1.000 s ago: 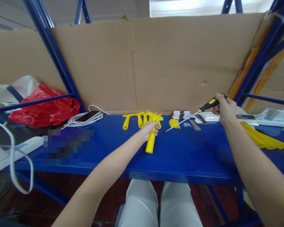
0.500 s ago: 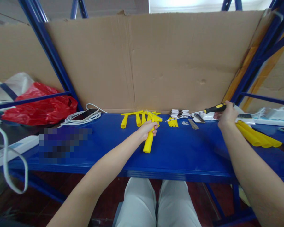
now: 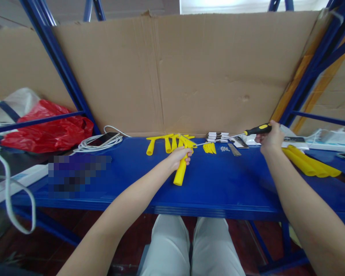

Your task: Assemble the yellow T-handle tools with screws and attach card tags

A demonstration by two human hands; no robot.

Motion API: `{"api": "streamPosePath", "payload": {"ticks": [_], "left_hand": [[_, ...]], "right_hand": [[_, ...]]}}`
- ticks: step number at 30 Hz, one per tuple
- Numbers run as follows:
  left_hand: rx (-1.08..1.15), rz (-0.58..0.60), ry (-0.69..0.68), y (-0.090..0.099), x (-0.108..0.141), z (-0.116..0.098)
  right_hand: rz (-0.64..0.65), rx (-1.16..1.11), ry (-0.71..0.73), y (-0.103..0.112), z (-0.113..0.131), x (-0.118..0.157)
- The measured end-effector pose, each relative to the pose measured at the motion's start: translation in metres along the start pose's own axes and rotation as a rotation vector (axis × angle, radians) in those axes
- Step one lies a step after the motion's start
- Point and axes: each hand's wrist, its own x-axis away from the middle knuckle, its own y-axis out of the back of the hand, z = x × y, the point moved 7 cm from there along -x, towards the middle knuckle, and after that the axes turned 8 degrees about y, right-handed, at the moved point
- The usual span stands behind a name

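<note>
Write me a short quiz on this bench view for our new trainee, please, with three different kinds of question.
1. Fill in the colour: the left hand grips a ____ tubular handle.
2. Multiple choice: what does the right hand hold?
A) a hammer
B) a screwdriver
C) a paintbrush
3. True or false: the red plastic bag lies to the left of the coiled white cable.

Key: 1. yellow; 2. B; 3. true

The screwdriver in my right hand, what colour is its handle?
Black with yellow patches; the head view shows the screwdriver handle best.
</note>
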Motion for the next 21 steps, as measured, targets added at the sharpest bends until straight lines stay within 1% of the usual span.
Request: {"api": "streamPosePath", "payload": {"ticks": [9,21], "left_hand": [[0.018,0.014,-0.004,0.0,-0.0009,0.0009],[-0.025,-0.006,-0.011,-0.0026,0.0052,-0.0025]], "right_hand": [[-0.024,0.002,-0.01,0.0022,0.0006,0.0007],[-0.038,-0.042,-0.04,0.002,-0.0031,-0.0025]]}}
